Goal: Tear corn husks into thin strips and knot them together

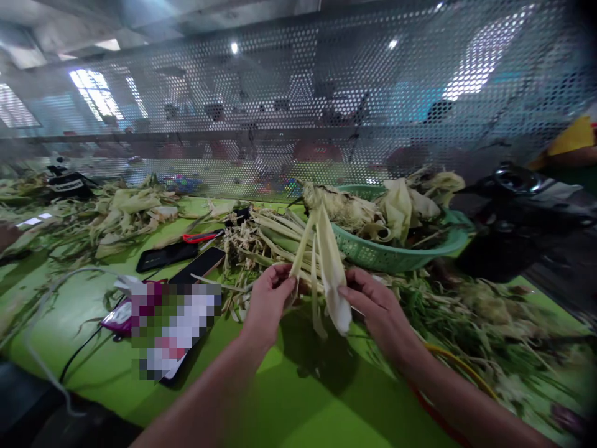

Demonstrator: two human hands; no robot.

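Note:
A pale corn husk hangs in strips between my hands, above the green table. My left hand pinches one narrow strip of it between thumb and fingers. On the other side, my right hand is closed on the edge of the broad white strip. The strips meet at a gathered top, in front of the basket. Just behind my hands lies a bundle of pale stalks, with a clump of short pieces at its left end.
A green plastic basket of dried husks stands behind on the right. Leafy scraps cover the right side, husks the left. Phones, red-handled scissors and a cable lie to the left. A perforated metal screen rises behind.

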